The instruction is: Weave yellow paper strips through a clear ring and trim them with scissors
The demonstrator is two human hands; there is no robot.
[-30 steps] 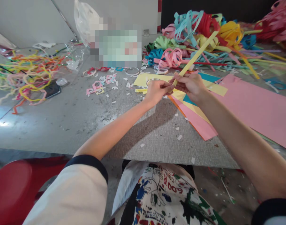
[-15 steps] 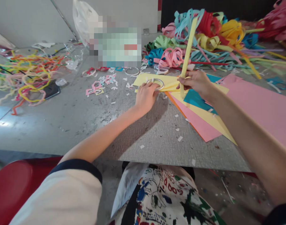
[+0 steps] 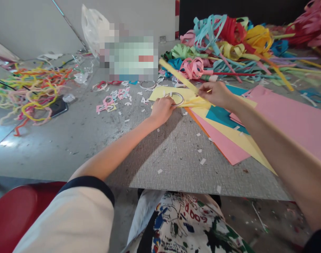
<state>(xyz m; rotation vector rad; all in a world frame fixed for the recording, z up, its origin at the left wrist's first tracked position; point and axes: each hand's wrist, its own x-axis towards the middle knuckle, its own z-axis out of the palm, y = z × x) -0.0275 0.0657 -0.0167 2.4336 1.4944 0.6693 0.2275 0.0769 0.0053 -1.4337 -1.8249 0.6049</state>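
My left hand is closed on the near edge of a roll of tape, which rests over yellow paper. Between the fingertips of my right hand is a long yellow paper strip, slanting up to the left. Narrow yellow folds of paper lie between the two hands. Beneath and right of them are overlapping sheets: a blue one, a pink one and more yellow paper.
Coloured paper loops and strips are heaped at the back right. Fuzzy coloured stems lie over a dark flat object at the left. Paper scraps and a second tape roll lie beyond my left hand.
The yellow strip in my right hand has tipped from nearly upright to slanting left. My left hand has stayed at the tape roll. The view has shifted slightly.
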